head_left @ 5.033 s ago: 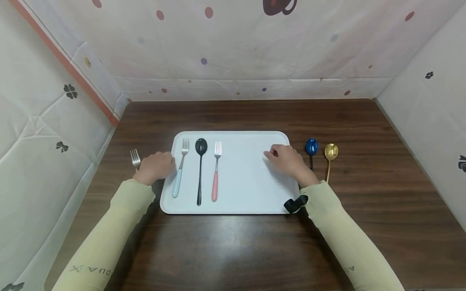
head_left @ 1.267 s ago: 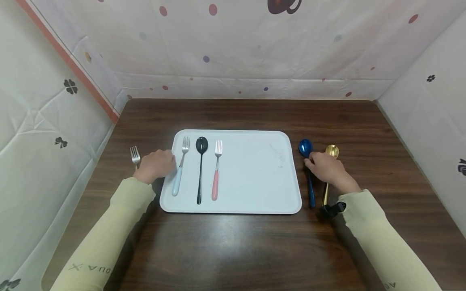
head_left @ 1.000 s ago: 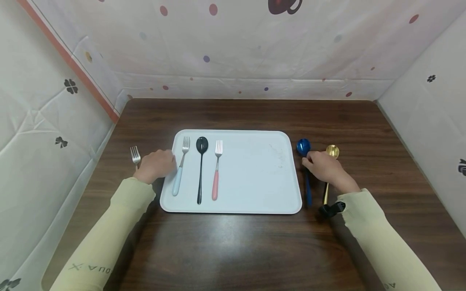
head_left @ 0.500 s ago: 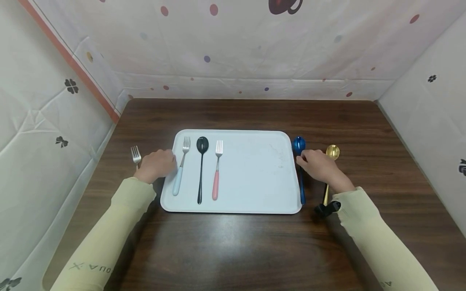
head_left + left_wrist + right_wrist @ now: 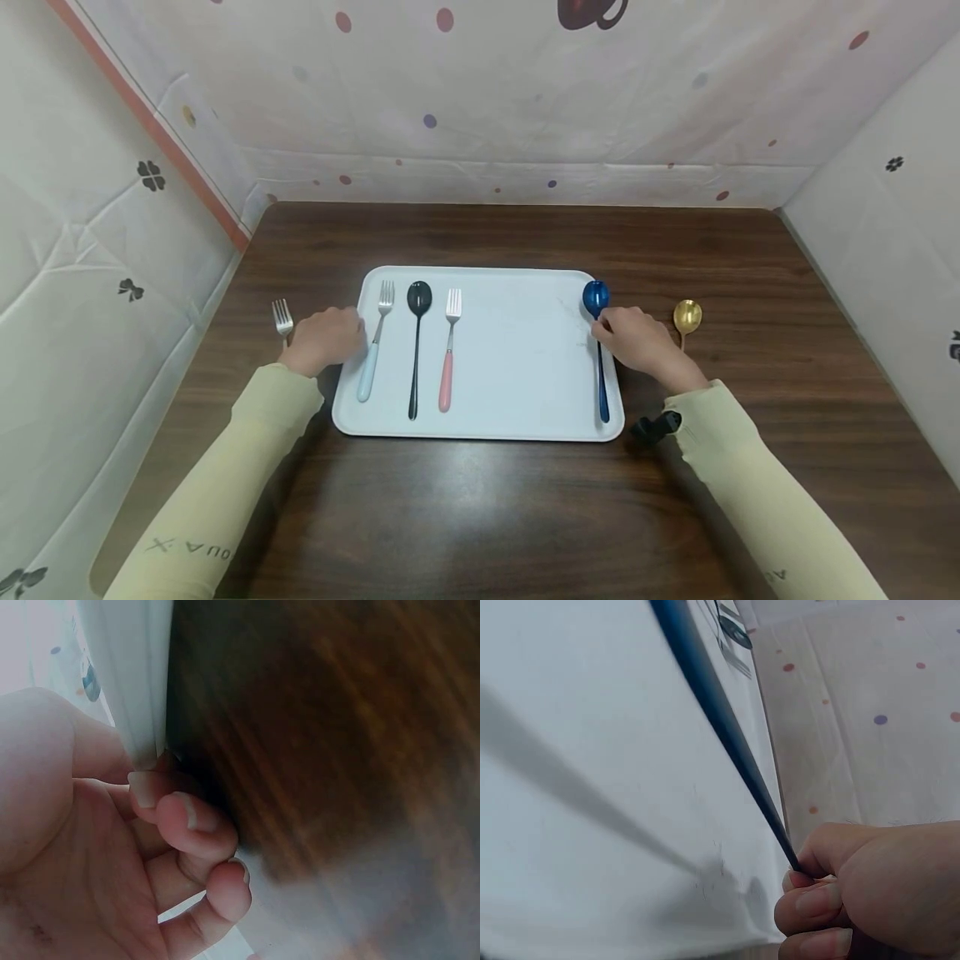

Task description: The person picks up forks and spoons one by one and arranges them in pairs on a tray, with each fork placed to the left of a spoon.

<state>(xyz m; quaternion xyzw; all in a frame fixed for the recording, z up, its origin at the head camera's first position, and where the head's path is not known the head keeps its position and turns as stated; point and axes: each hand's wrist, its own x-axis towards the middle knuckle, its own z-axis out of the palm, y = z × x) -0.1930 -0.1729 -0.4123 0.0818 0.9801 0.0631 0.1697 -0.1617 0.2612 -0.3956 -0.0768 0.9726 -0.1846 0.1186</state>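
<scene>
My right hand (image 5: 633, 340) pinches a blue spoon (image 5: 602, 383) by its neck, over the right side of the white tray (image 5: 525, 358). In the right wrist view the spoon's handle (image 5: 724, 735) slants up from the fingertips and casts a shadow on the tray. My left hand (image 5: 324, 340) grips the tray's left edge; the left wrist view has thumb and curled fingers around the rim (image 5: 135, 675). On the tray lie a fork with a light blue handle (image 5: 368, 372), a black spoon (image 5: 417, 333) and a fork with a pink handle (image 5: 446, 383), side by side.
Right of the tray, a gold spoon (image 5: 687, 317) lies on the brown wooden table (image 5: 465, 517), its handle hidden behind my right arm. Another fork (image 5: 282, 318) lies left of the tray, mostly behind my left hand. Cloth-covered walls (image 5: 495, 108) close in the back and sides.
My right hand went from above the tray to the blue spoon at the right, took hold of it and brought it left over the tray. My left hand has stayed at the tray's edge.
</scene>
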